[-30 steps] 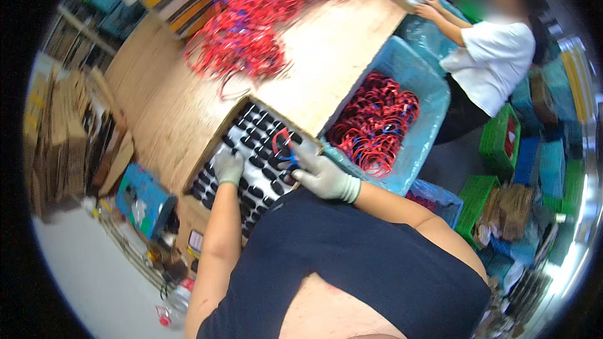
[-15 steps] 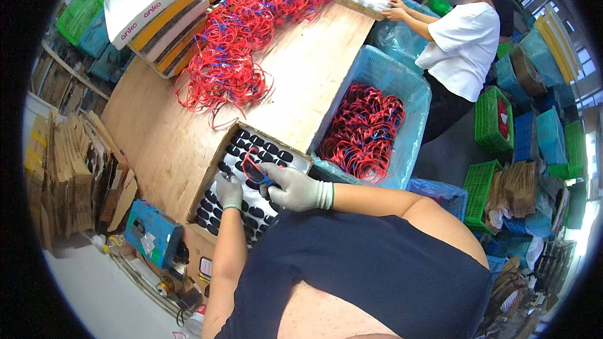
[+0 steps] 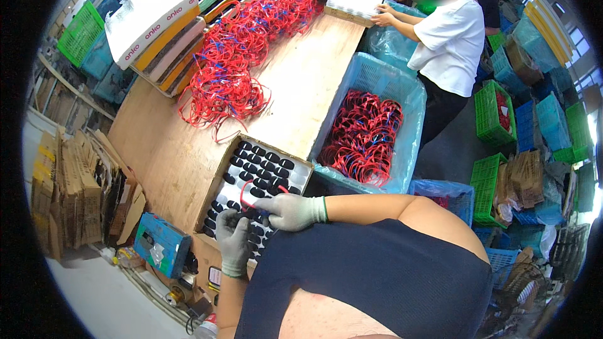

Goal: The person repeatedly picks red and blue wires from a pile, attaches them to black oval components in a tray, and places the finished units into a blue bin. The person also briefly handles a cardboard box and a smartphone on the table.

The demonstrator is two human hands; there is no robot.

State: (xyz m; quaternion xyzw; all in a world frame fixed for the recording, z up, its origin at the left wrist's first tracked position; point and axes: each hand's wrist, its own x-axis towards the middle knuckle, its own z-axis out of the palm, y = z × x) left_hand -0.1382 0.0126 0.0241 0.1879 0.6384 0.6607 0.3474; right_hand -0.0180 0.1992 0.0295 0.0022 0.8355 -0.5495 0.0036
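My right hand [image 3: 293, 211], in a grey-white glove, grips a pair of red sunglasses [image 3: 244, 192] over the open carton. Its temple arms point away from me. The fingers hide most of the front. My left hand [image 3: 233, 243], gloved alike, is closed close beside it, thumb and fingers pinching a dark piece that looks like a lens against the front of the sunglasses. Beneath both hands lies the cardboard carton [image 3: 218, 179], with rows of black oval lenses [image 3: 268, 166] on a white sheet. Some spots in the rows show bare white.
A heap of red and blue glasses frames [image 3: 232, 81] lies across the wooden table [image 3: 295, 81]. More fill a lined blue crate [image 3: 411, 113] on the right. Flattened cardboard [image 3: 81, 194] and a blue box [image 3: 162, 245] are at left. A co-worker [image 3: 449, 44] handles a white-topped box [image 3: 352, 0].
My left hand has come back from the lenses toward me and met the sunglasses. My right hand has lowered and turned them. The view has shifted slightly.
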